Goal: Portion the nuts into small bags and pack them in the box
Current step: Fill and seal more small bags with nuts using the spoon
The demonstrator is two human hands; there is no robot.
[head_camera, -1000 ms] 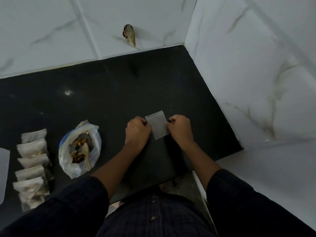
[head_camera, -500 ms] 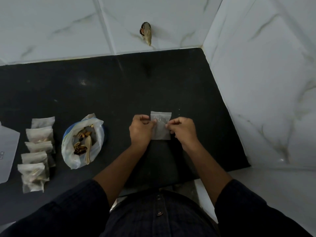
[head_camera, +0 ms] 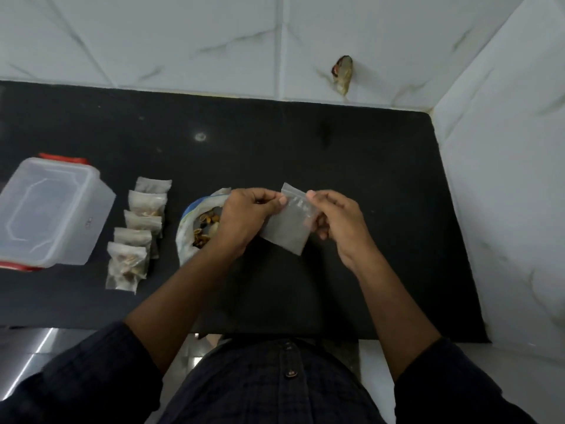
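Left hand (head_camera: pixel 244 217) pinching one side of small bag (head_camera: pixel 289 226) at mouth, right hand (head_camera: pixel 337 223) pinching other side. Bag held up over black counter (head_camera: pixel 351 166), looks empty, so my guess: still prying zip open, filling not started. Next move needs mouth spread wide, then one hand free to scoop. Nut bag (head_camera: pixel 195 234) sits just left, partly under left wrist. Five filled bags (head_camera: pixel 137 231) lined up beside that, box (head_camera: pixel 49 212) far left, nothing packed inside yet.

Table (head_camera: pixel 305 142) lies open behind and right of the nut bag (head_camera: pixel 189 237). Left of it stand filled small bags (head_camera: pixel 137 234), then the box (head_camera: pixel 52 209).
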